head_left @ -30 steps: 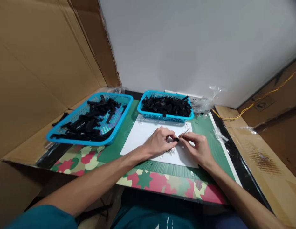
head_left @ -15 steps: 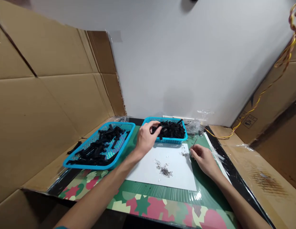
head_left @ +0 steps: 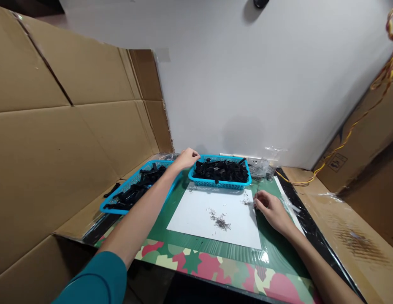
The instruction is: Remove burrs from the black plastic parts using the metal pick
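My left hand [head_left: 187, 159] is at the left rim of the blue basket [head_left: 231, 185], its fingers bent together; whatever they hold, if anything, is too small to make out. Black pieces [head_left: 221, 170] fill that basket. My right hand [head_left: 269, 207] rests at the right edge of the white sheet [head_left: 190, 215], its fingertips closed on a thin tool [head_left: 258, 185] that points up and away. On the sheet lie a pile of tiny metal parts [head_left: 221, 223] and a smaller group [head_left: 246, 202] near my right hand.
A larger blue basket [head_left: 112, 210] with black pieces stands on the left, partly behind my left arm. Clear plastic bags [head_left: 260, 169] lie at the back right. Cardboard walls [head_left: 98, 131] flank the table, and yellow wires [head_left: 348, 135] hang on the right.
My left hand has moved away from above the black pieces to the back left corner of the smaller basket. My right hand has stayed nearly in place. The view has shifted slightly left.
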A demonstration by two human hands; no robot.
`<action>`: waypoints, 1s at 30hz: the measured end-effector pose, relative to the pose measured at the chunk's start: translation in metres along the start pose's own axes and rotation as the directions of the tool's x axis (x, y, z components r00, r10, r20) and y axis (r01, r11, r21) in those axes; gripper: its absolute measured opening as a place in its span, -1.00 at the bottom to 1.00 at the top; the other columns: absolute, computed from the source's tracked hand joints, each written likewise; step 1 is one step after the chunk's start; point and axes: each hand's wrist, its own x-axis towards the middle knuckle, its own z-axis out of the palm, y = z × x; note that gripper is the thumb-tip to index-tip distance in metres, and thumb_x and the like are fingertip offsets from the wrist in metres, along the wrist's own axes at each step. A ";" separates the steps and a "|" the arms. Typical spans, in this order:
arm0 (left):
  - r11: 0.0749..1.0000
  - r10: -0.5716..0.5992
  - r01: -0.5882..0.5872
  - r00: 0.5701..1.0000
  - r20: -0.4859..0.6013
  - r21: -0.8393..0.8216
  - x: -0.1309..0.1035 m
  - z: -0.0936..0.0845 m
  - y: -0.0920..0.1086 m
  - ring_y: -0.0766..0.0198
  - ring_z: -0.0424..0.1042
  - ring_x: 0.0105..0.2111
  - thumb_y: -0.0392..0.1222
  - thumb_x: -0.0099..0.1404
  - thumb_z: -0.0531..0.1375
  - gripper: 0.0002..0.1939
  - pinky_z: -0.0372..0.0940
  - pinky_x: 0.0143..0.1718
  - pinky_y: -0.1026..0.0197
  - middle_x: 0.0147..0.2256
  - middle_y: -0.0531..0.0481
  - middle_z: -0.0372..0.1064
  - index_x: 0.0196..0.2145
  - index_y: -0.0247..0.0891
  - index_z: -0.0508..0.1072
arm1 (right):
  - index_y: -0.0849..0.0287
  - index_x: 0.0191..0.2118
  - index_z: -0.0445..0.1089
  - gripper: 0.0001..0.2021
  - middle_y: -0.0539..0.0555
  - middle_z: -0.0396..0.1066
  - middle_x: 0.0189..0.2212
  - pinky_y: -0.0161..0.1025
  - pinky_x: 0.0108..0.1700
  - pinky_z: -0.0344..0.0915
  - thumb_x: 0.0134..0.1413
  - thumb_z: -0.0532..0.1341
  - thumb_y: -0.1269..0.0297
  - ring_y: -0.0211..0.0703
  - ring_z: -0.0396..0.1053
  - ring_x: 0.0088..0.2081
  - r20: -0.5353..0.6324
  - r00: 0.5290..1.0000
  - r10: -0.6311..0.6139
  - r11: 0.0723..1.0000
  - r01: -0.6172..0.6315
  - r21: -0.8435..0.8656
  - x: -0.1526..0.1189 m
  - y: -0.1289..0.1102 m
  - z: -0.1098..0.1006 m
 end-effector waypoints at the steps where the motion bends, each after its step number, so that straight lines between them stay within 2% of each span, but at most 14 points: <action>1: 0.999 -0.012 0.012 1.000 0.002 0.033 -0.002 -0.008 -0.010 0.10 0.55 -0.24 0.00 0.26 0.32 -0.74 0.36 -0.17 0.19 -0.29 -0.09 0.64 -0.27 -0.24 0.68 | 0.09 -0.29 0.33 -0.73 0.04 0.44 -0.44 -0.19 -0.31 0.29 0.31 0.15 0.01 -0.07 0.38 -0.39 -0.004 1.000 0.003 1.000 -0.003 0.014 0.000 0.001 -0.001; 4: 0.981 -0.085 0.086 0.996 -0.014 0.174 -0.015 -0.037 -0.046 0.10 0.56 -0.25 -0.06 0.23 0.31 -0.78 0.35 -0.18 0.21 -0.33 -0.11 0.63 -0.34 -0.26 0.66 | 0.10 -0.25 0.35 -0.71 0.04 0.45 -0.44 -0.19 -0.31 0.33 0.32 0.17 -0.03 -0.08 0.40 -0.39 -0.008 1.000 0.028 0.993 -0.027 0.113 0.000 0.005 -0.004; 7: 0.933 -0.176 0.177 0.984 -0.029 0.314 -0.032 -0.059 -0.079 0.06 0.56 -0.29 -0.14 0.13 0.34 -0.86 0.36 -0.21 0.18 -0.39 -0.13 0.60 -0.38 -0.26 0.64 | 0.12 -0.24 0.39 -0.64 0.05 0.46 -0.44 -0.19 -0.34 0.37 0.25 0.24 -0.12 -0.09 0.41 -0.42 -0.040 0.997 0.065 0.976 -0.056 0.209 0.001 0.006 -0.009; 10: 0.894 -0.202 0.198 0.979 -0.035 0.402 -0.049 -0.066 -0.101 0.02 0.59 -0.23 -0.10 0.15 0.35 -0.74 0.39 -0.18 0.18 -0.30 -0.12 0.62 -0.20 -0.22 0.64 | 0.14 -0.30 0.41 -0.57 0.06 0.45 -0.47 -0.20 -0.39 0.38 0.15 0.33 -0.18 -0.12 0.40 -0.46 -0.099 0.991 0.090 0.964 -0.062 0.257 0.003 0.006 -0.015; 13: 0.873 -0.179 0.181 0.983 -0.048 0.453 -0.059 -0.061 -0.110 -0.04 0.59 -0.08 -0.03 0.22 0.34 -0.55 0.41 -0.06 0.13 -0.11 -0.16 0.63 0.04 -0.19 0.57 | 0.14 -0.37 0.42 -0.52 0.06 0.44 -0.50 -0.21 -0.43 0.38 0.06 0.38 -0.23 -0.14 0.38 -0.49 -0.173 0.977 0.122 0.959 -0.071 0.275 0.006 0.009 -0.025; 15: 0.865 -0.160 0.168 0.985 -0.056 0.474 -0.060 -0.057 -0.111 -0.10 0.56 0.02 0.00 0.25 0.32 -0.49 0.39 0.04 0.08 -0.01 -0.19 0.60 0.13 -0.17 0.52 | 0.14 -0.42 0.40 -0.51 0.07 0.44 -0.51 -0.23 -0.46 0.37 0.02 0.40 -0.23 -0.16 0.37 -0.51 -0.227 0.964 0.138 0.957 -0.070 0.282 0.008 0.013 -0.033; 18: 0.858 -0.139 0.146 0.989 -0.051 0.492 -0.056 -0.053 -0.109 -0.16 0.53 0.08 0.00 0.31 0.27 -0.59 0.37 0.11 0.01 0.05 -0.22 0.57 0.07 -0.17 0.57 | 0.15 -0.40 0.41 -0.57 0.07 0.45 -0.48 -0.24 -0.46 0.35 0.02 0.38 -0.16 -0.19 0.37 -0.51 -0.336 0.928 0.161 0.953 -0.059 0.296 0.011 0.021 -0.051; 21: 0.847 -0.131 0.146 0.989 -0.065 0.512 -0.051 -0.054 -0.106 -0.25 0.51 0.09 -0.04 0.38 0.20 -0.68 0.38 0.06 -0.04 0.07 -0.30 0.54 -0.03 -0.23 0.60 | 0.17 -0.30 0.46 -0.65 0.07 0.46 -0.46 -0.25 -0.46 0.32 0.04 0.33 -0.06 -0.19 0.36 -0.50 -0.413 0.889 0.198 0.963 -0.097 0.253 0.010 0.026 -0.070; 23: 0.837 -0.145 0.172 0.985 -0.093 0.520 -0.051 -0.058 -0.104 -0.25 0.52 0.03 -0.05 0.41 0.17 -0.69 0.39 -0.01 -0.05 0.01 -0.32 0.56 -0.05 -0.25 0.60 | 0.19 -0.23 0.49 -0.65 0.06 0.47 -0.48 -0.24 -0.46 0.29 0.06 0.30 -0.02 -0.18 0.36 -0.51 -0.336 0.921 0.195 0.974 -0.142 0.176 0.006 0.026 -0.076; 26: 0.824 -0.164 0.227 0.973 -0.164 0.520 -0.055 -0.069 -0.100 -0.13 0.53 -0.08 -0.01 0.44 0.18 -0.70 0.38 -0.07 0.03 -0.10 -0.22 0.58 -0.05 -0.23 0.58 | 0.20 -0.18 0.55 -0.64 0.08 0.51 -0.48 -0.20 -0.40 0.29 0.11 0.27 0.00 -0.12 0.39 -0.48 -0.042 0.991 0.126 0.991 -0.128 -0.039 0.000 0.020 -0.072; 28: 0.816 -0.167 0.266 0.958 -0.232 0.513 -0.059 -0.079 -0.096 -0.02 0.49 -0.15 0.02 0.46 0.18 -0.70 0.35 -0.12 0.11 -0.14 -0.13 0.57 -0.04 -0.20 0.56 | 0.17 -0.23 0.58 -0.69 0.08 0.51 -0.49 -0.19 -0.38 0.25 0.14 0.25 0.03 -0.10 0.38 -0.46 0.121 0.990 0.078 0.977 -0.052 -0.206 -0.004 0.014 -0.065; 30: 0.808 -0.162 0.296 0.943 -0.292 0.509 -0.062 -0.088 -0.090 0.08 0.44 -0.21 0.04 0.46 0.19 -0.71 0.30 -0.19 0.20 -0.16 -0.07 0.56 -0.05 -0.18 0.54 | 0.13 -0.25 0.59 -0.74 0.07 0.49 -0.50 -0.19 -0.38 0.20 0.18 0.23 0.09 -0.09 0.37 -0.46 0.187 0.980 0.061 0.947 0.002 -0.320 -0.005 0.010 -0.058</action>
